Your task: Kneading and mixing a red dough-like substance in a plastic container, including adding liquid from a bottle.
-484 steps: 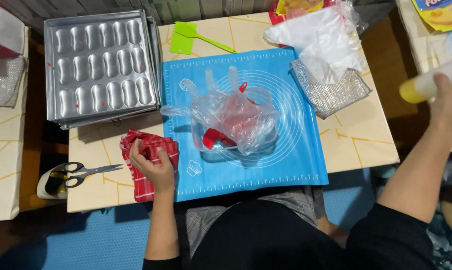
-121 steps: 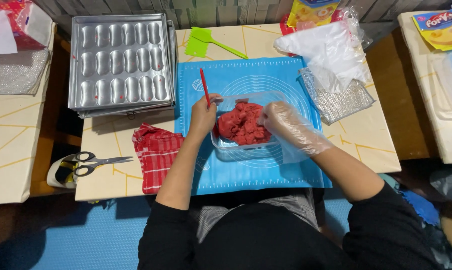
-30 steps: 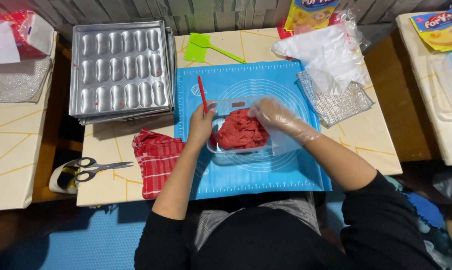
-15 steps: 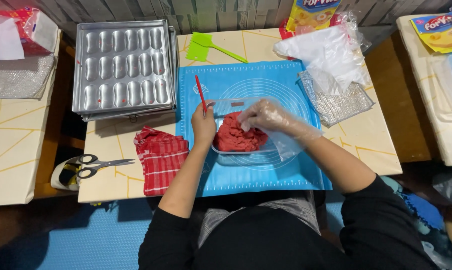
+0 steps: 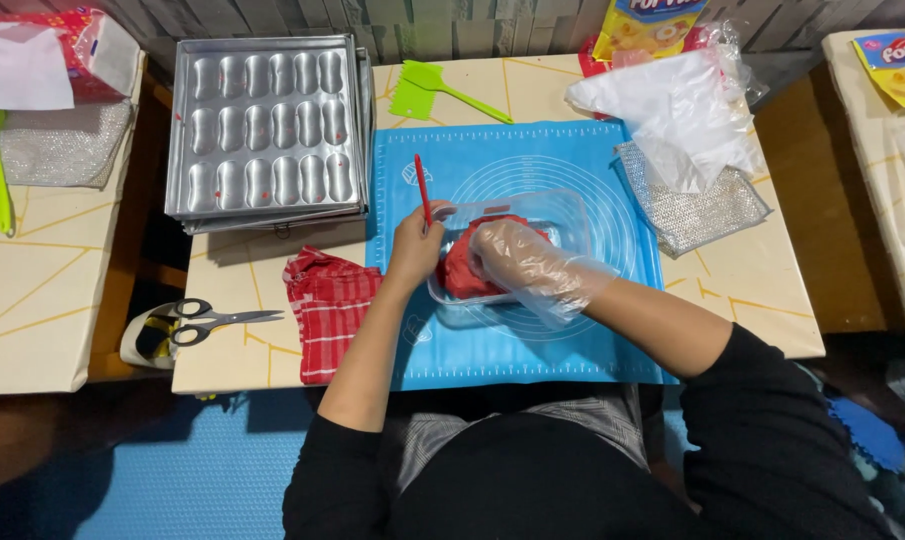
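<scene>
Pressing down into a lump of red dough (image 5: 464, 272), the right hand (image 5: 517, 262) is seen covered by a loose clear plastic glove, its fingers curled over the dough so that the grip is closed on it. The dough is held inside a clear plastic container (image 5: 562, 215), which is set near the middle of a blue silicone mat (image 5: 612, 345) on the worktop (image 5: 742, 290). The container's left edge is steadied by the bare left hand (image 5: 415, 248), and a thin red stick (image 5: 423, 188) is pinched upright in that hand's grip. The dough thus lies between the two hands, directly under the gloved palm and just right of the left fingers. A red checked cloth (image 5: 324, 312) is laid left of the mat, with scissors (image 5: 207, 320) beyond it at the worktop's edge. Farther off, a metal mould tray (image 5: 264, 125) with oval hollows is placed at the back left, a green spatula (image 5: 434, 85) beside it, and crumpled white plastic bags (image 5: 677, 110) at the back right.
</scene>
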